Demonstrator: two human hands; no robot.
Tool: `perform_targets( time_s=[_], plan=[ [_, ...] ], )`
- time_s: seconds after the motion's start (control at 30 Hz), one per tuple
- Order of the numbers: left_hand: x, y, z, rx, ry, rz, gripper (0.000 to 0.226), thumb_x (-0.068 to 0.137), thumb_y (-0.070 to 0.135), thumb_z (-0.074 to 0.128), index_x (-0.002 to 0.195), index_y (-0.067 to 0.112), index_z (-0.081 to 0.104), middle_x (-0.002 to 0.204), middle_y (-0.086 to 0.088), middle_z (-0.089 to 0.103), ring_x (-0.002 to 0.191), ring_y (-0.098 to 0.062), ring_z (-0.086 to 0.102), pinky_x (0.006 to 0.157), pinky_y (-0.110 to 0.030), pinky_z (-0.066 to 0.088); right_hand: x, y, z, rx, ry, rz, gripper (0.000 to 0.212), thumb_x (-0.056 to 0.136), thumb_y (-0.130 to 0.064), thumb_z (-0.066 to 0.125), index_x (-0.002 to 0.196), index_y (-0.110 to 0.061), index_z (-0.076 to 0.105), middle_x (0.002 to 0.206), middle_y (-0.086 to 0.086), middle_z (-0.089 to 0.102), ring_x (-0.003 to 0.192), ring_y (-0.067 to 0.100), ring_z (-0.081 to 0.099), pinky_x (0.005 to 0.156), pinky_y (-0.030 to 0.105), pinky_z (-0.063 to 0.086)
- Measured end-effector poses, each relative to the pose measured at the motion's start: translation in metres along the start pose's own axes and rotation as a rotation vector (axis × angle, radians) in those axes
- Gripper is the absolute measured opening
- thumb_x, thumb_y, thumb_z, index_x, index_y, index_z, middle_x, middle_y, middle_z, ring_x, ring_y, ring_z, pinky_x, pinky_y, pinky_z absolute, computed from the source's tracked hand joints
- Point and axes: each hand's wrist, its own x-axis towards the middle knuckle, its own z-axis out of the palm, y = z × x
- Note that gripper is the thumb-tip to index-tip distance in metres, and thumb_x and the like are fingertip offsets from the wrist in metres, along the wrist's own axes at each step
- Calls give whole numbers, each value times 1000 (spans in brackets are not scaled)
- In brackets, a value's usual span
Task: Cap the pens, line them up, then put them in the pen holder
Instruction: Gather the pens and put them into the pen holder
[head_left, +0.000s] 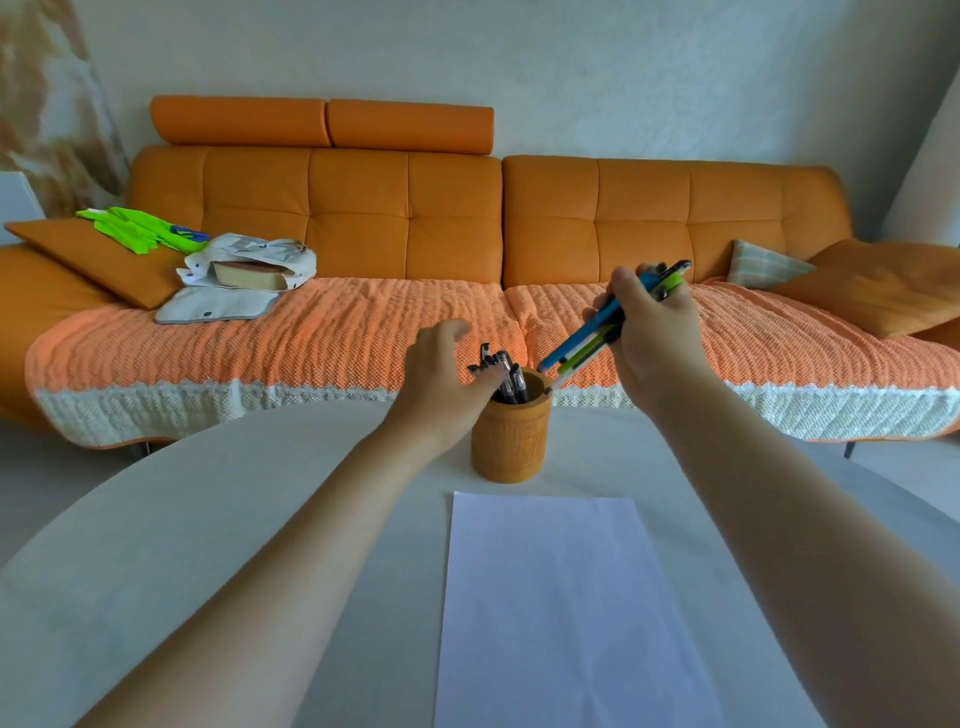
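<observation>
A wooden pen holder (511, 441) stands on the white table past a sheet of paper. Several dark capped pens (511, 382) stick up out of it. My right hand (657, 332) grips a bundle of pens (597, 335), blue, green and white, tilted with the lower ends just over the holder's right rim. My left hand (441, 374) rests against the holder's upper left side beside the dark pens, fingers spread; whether it grips anything is hidden.
A white sheet of paper (561, 608) lies on the round white table (208, 545) in front of the holder. Behind the table runs an orange sofa (405, 218) with a knitted throw, cushions, a tote bag (249, 270) and green gloves (140, 228).
</observation>
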Motion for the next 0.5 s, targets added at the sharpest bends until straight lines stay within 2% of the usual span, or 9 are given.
perform_targets(
  time_s=[0.1,0.17,0.23,0.3,0.37,0.43,0.5],
  plan=[
    [14,0,15,-102,-175,-96,87,86,43,67,152,28,12,160,2,12,146,-23,15,113,-45,25,22,8,11,-119,53,-59,13,97,-11,57,96,-17,45,76,5,54,66,16,59,82,42,57],
    [19,-2,21,-155,-229,-102,94,84,44,71,152,33,7,162,5,9,147,-22,13,115,-47,24,32,18,19,-241,32,-105,15,97,-13,58,94,-21,45,78,5,56,68,17,60,75,38,56],
    [23,-5,24,-176,-253,-93,92,85,41,71,152,34,9,161,6,13,147,-22,17,116,-47,26,38,32,25,-366,-20,-127,13,97,-14,58,98,-20,46,82,7,57,69,16,61,70,32,55],
    [25,-8,27,-181,-254,-79,84,89,36,67,152,31,11,159,4,19,145,-22,22,115,-45,27,41,47,30,-441,-97,-122,14,96,-13,58,104,-15,46,83,7,58,70,16,61,72,33,56],
    [26,-11,28,-185,-238,-53,78,92,34,63,152,27,14,158,3,23,144,-20,25,114,-39,27,40,59,31,-519,-178,-122,22,95,-13,59,112,-15,45,84,8,59,69,17,64,70,33,57],
    [26,-14,30,-202,-223,-40,75,94,32,61,152,26,14,157,4,25,143,-19,27,113,-37,29,38,68,28,-597,-261,-127,35,93,-12,63,122,-19,43,90,7,60,70,15,65,67,27,57],
    [27,-16,32,-232,-220,-48,74,96,29,58,154,27,12,160,2,21,145,-19,24,115,-37,28,35,75,26,-686,-339,-107,36,92,-17,66,122,-21,47,99,3,59,79,11,64,70,25,57]
  ],
)
